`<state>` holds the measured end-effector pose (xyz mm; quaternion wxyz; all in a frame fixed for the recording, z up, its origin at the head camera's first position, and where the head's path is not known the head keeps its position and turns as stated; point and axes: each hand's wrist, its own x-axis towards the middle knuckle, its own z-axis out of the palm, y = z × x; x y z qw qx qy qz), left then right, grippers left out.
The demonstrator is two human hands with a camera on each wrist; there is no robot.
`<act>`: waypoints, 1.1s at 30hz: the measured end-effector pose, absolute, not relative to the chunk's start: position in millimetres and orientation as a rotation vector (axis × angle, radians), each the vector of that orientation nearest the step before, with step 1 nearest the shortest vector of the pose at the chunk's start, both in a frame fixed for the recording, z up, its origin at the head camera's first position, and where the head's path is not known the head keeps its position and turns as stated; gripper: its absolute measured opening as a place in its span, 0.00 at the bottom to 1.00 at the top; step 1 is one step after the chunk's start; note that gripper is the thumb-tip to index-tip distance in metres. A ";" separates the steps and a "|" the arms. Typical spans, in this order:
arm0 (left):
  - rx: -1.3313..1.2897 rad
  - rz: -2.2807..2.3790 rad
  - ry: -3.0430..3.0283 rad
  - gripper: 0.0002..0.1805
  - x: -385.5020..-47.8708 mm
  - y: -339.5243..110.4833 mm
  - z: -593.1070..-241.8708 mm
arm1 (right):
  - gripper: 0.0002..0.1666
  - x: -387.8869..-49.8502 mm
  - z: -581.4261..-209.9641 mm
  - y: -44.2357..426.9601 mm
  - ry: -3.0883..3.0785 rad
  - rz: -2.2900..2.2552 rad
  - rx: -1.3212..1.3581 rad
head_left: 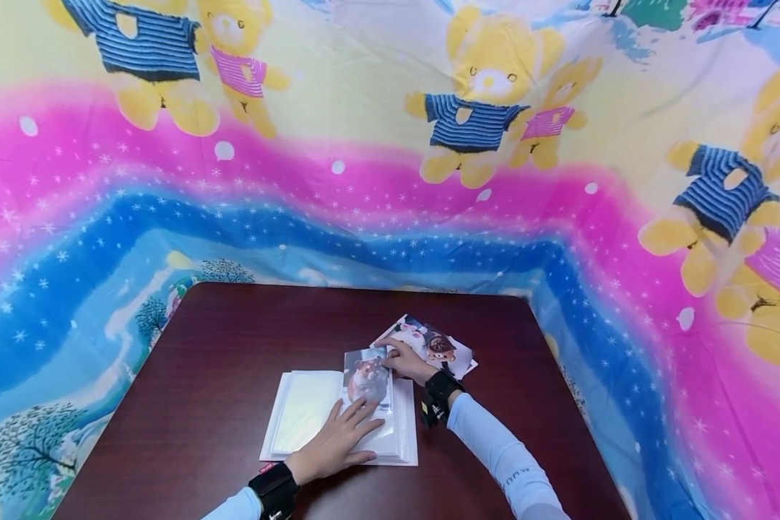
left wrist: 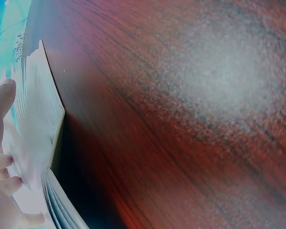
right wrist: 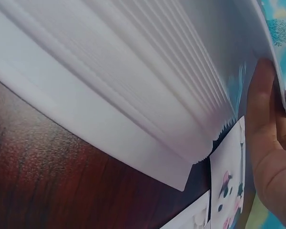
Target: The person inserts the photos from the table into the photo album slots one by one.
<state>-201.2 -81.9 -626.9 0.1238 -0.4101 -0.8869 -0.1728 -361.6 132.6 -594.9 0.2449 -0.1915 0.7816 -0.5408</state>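
Note:
An open photo album (head_left: 308,412) with white pages lies on the table. A photo of a hamster-like animal (head_left: 366,375) is partly inside the clear sleeve of its right page, its top end sticking out past the page. Spread fingers of my left hand (head_left: 334,442) rest on the lower part of that page. At the photo's upper right edge, my right hand (head_left: 408,361) pinches it between thumb and fingers. The right wrist view shows the fingers (right wrist: 263,105) behind the raised sheet, beside the stacked album pages (right wrist: 133,81).
Several loose photos (head_left: 438,348) overlap on the dark wooden table (head_left: 234,339), right of and beyond the album. A printed cloth (head_left: 364,195) with teddy bears hangs around the table's far and side edges.

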 end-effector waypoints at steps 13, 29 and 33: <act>-1.175 -0.537 -2.620 0.33 -199.9 -80.8 -627.9 | 0.32 -352.3 -598.3 142.9 2.018 -1.443 -0.516; -1.137 -0.503 -2.644 0.33 -200.6 -80.2 -630.0 | 0.18 -350.7 -602.0 142.3 2.092 -1.429 -0.663; -1.136 -0.490 -2.640 0.33 -200.2 -80.3 -631.1 | 0.16 -349.7 -602.0 142.5 2.092 -1.435 -0.679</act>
